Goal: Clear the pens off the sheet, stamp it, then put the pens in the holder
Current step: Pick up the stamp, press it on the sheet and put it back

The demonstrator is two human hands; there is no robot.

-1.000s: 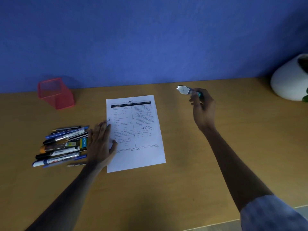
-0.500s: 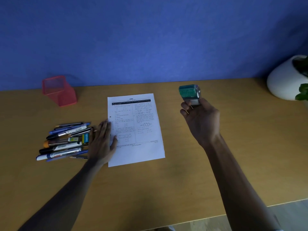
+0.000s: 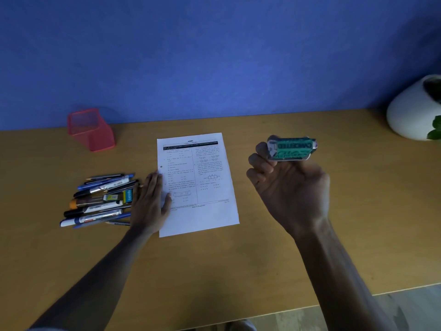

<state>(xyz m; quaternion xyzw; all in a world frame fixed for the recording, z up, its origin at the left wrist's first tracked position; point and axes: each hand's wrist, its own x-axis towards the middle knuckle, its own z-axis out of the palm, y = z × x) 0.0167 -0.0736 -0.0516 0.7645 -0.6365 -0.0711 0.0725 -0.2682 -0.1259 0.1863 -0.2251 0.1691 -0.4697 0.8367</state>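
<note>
The right hand (image 3: 290, 185) is curling its fingers around a small rectangular stamp with a green rubber face (image 3: 292, 148), gripping it from below and holding it raised off to the right of the white printed sheet of paper (image 3: 202, 177). The stamp's face is turning toward the camera, showing mirrored raised lettering, and the thumb side of the hand is lying behind the stamp body.

The left hand (image 3: 150, 203) is lying flat and fully open, palm down, with fingers stretched out. Its thumb and part of the palm are pressing on the left edge of the sheet, while the rest of the hand is resting on the wood just left of the sheet; it is gripping nothing.

The sheet is lying flat on the light brown wooden table (image 3: 238, 271), clear of pens, slightly tilted. Behind the sheet, a plain blue wall (image 3: 214, 56) is rising from the back edge of the table. Far right of the sheet, a rounded white ceramic pot (image 3: 410, 115) is sitting against the wall with green leaves (image 3: 435, 129) showing at its edge.

Left of the sheet, a loose pile of pens and markers in blue, black, white and orange (image 3: 100, 199) is lying on the table, touching the back of the left hand. Beyond the pile, up and left of the sheet, a red mesh pen holder (image 3: 91, 132) is standing near the wall; nothing is showing inside it.
</note>
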